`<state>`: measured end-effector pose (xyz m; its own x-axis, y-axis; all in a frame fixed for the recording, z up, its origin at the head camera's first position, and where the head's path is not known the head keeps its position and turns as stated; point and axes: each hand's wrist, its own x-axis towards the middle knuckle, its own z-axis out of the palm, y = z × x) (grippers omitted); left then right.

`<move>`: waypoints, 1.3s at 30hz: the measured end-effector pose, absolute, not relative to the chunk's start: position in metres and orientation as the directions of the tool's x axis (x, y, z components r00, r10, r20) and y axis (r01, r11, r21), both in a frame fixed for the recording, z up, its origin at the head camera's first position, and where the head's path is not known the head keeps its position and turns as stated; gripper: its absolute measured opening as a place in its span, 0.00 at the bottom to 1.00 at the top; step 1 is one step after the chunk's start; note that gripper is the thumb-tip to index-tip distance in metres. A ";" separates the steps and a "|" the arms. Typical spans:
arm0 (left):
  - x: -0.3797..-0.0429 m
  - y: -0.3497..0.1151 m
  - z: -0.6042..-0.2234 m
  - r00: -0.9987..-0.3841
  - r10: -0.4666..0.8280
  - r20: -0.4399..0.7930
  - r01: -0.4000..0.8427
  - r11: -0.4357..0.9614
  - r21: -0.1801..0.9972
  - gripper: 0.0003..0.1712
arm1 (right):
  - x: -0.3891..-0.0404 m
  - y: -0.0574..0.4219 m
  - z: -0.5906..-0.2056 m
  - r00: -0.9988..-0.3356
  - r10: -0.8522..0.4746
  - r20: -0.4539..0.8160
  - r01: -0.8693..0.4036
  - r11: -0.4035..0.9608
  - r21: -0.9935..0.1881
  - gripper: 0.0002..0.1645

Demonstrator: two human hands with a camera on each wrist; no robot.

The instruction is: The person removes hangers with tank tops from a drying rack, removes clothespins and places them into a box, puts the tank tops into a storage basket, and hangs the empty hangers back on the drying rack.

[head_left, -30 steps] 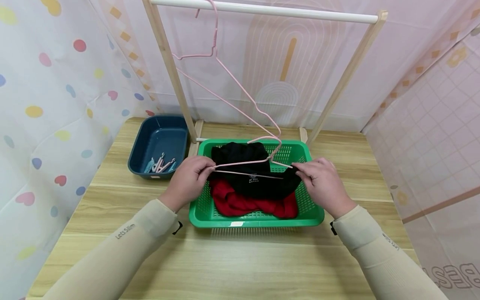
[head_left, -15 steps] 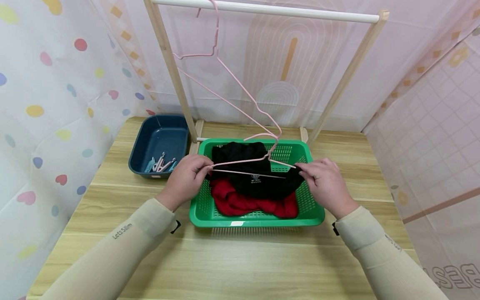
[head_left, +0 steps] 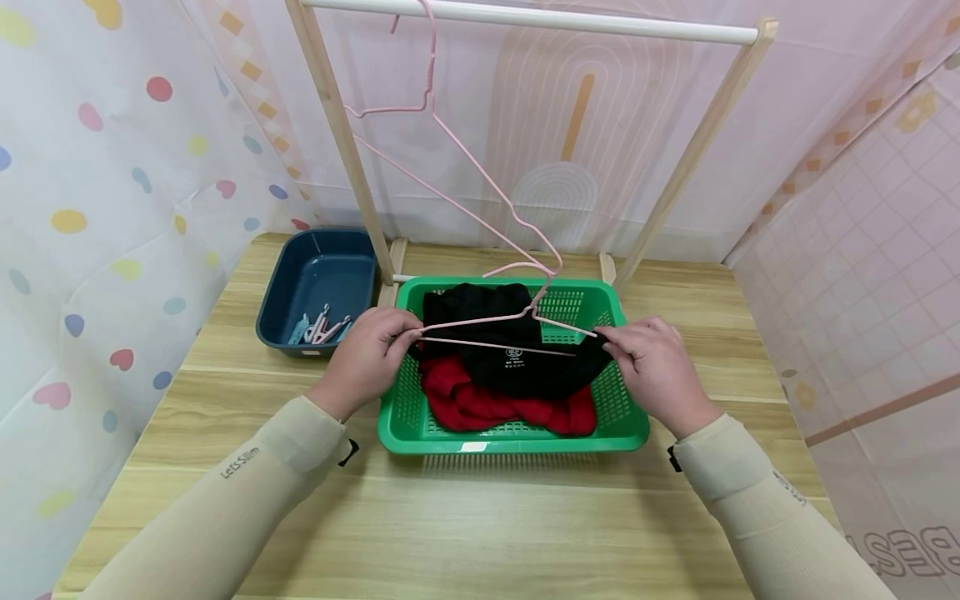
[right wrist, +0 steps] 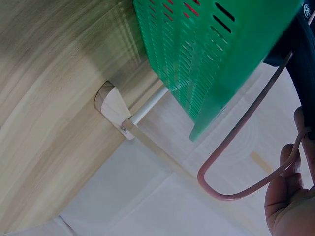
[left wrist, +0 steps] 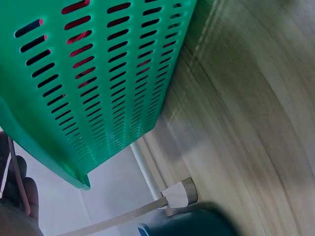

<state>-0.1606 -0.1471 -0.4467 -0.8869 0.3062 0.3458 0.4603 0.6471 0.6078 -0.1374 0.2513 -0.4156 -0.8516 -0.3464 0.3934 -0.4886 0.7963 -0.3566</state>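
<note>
A pink clothes hanger (head_left: 480, 322) lies over a black garment (head_left: 495, 375) with a small white print. My left hand (head_left: 369, 358) pinches the hanger's left end; the left wrist view shows the pink rod (left wrist: 18, 174) against its fingers. At the other side, my right hand (head_left: 652, 371) pinches the garment's edge at the hanger's right arm. The hanger's rounded right end (right wrist: 211, 184) juts out past the black cloth (right wrist: 302, 73) in the right wrist view. Both hands are above the green basket (head_left: 517, 447), where a red garment (head_left: 510, 408) lies under the black one.
A rack with a white rail (head_left: 540, 18) and wooden posts stands behind the basket. From the rail hangs a second pink hanger (head_left: 480, 171). Left of the basket is a dark blue tub (head_left: 318, 271) holding several clothespins (head_left: 322, 329). All stand on a wooden tabletop (head_left: 487, 525).
Both hands have drawn slightly apart. The hanger has shifted a little left with my left hand, its hook tilting left, while my right hand has pulled the black cloth's edge slightly right.
</note>
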 end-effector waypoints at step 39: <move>-0.160 -0.166 -0.446 -0.905 0.280 0.320 0.423 0.675 0.604 0.08 | -0.132 0.264 -0.425 -0.893 -0.272 0.360 -0.409 0.823 -0.393 0.16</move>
<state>-0.1601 -0.1658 -0.4459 -0.9050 0.2798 0.3204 0.4228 0.6754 0.6042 -0.1317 0.2641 -0.4245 -0.8927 -0.2715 0.3598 -0.4090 0.8234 -0.3934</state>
